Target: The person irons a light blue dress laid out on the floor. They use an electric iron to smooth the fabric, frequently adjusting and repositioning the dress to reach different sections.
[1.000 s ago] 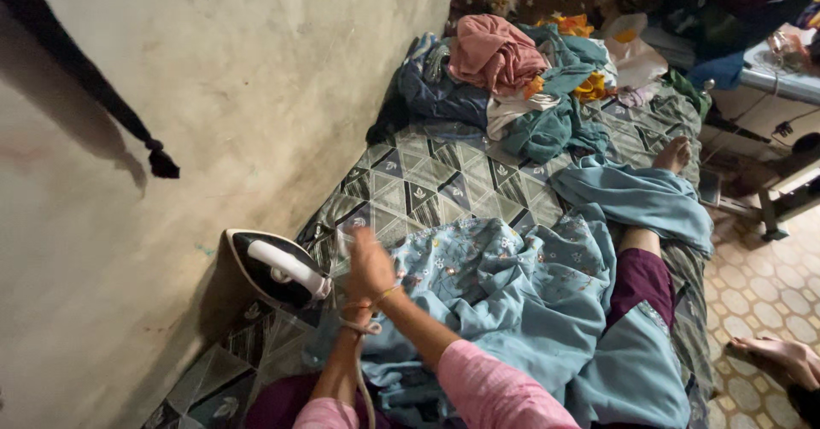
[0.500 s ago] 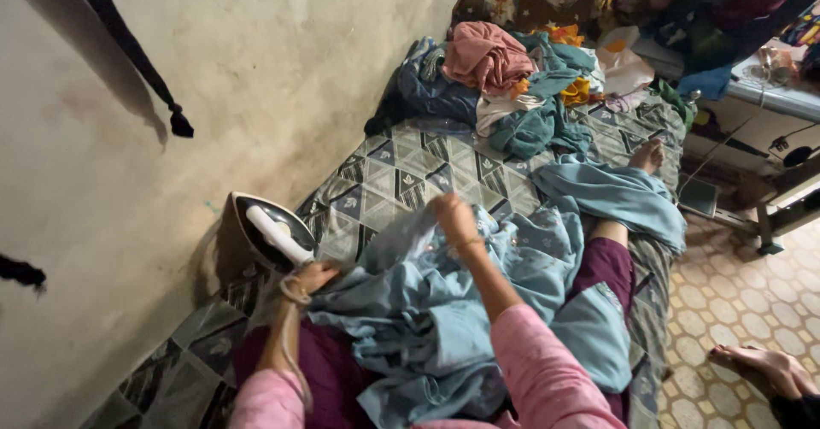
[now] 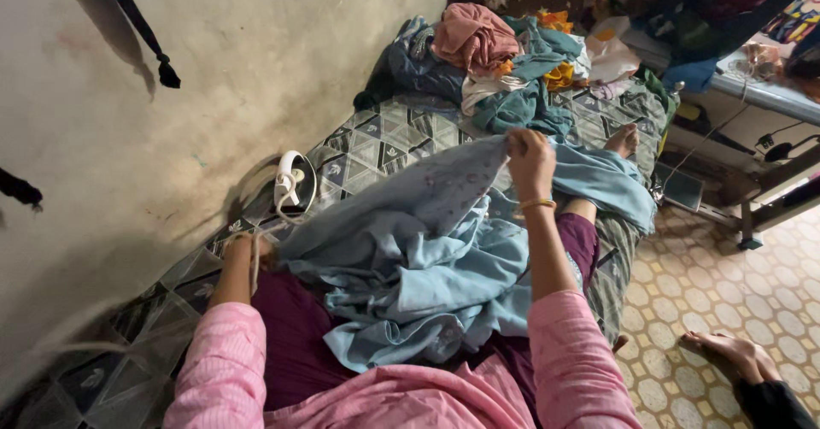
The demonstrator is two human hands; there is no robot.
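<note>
A light blue embroidered garment (image 3: 427, 249) is spread across the lap at the centre of the frame, on a bed (image 3: 384, 143) with a geometric-patterned sheet. Its upper edge is pinched shut in the grip of the right hand (image 3: 530, 157). The left hand (image 3: 252, 254) is closed on its left edge, a cord looped at the wrist. An electric iron (image 3: 293, 183) stands upright just beyond, near the wall. A pile of clothes (image 3: 504, 61) lies at the top.

- Pink top with fine stripes, long sleeves ending near the elbows, forearms bare below.
- Thin yellow bangle (image 3: 535, 206) around the right wrist, just below the right hand (image 3: 530, 157).
- Pale cord looped about the left wrist, near the left hand (image 3: 256, 249).
- Dark maroon trousers covering the legs, hem falling short of the ankle.
- Bare foot (image 3: 622, 140) past the hem.
</note>
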